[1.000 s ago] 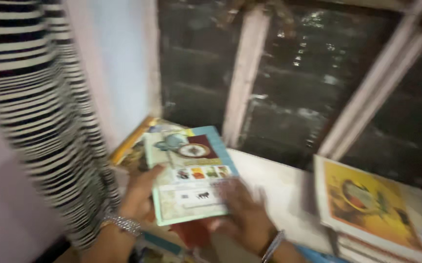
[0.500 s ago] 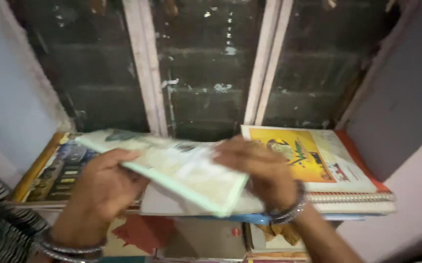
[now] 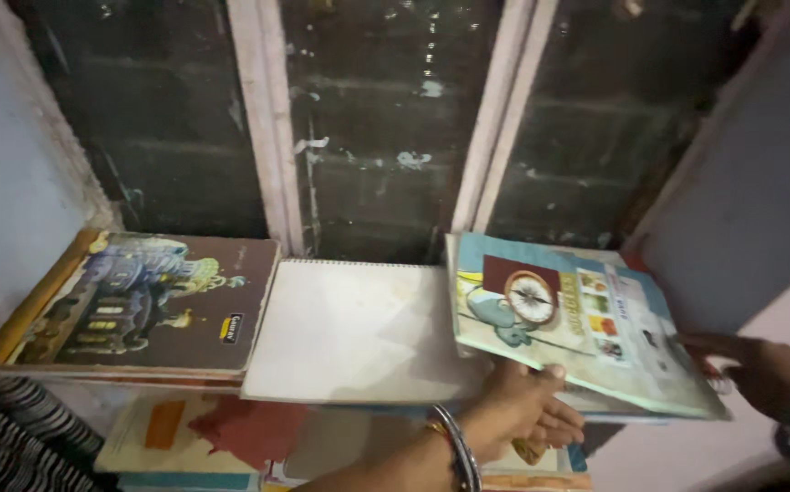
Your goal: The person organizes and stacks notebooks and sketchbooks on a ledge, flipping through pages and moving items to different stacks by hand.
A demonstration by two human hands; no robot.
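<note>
Left hand (image 3: 527, 415): palm up beneath the near edge of the blue book (image 3: 568, 319), fingers loosely spread, thumb tip touching the cover's lower edge; it props the book rather than clenching it.
Right hand (image 3: 759, 369): at the book's right corner, fingertips on its edge; whether they pinch it cannot be told.
Blue book: tilted, over the right-hand stack on the ledge.
White spiral pad (image 3: 354, 333): flat, just left of the book.
Dark book (image 3: 144, 305): far left, beside the pad.
</note>
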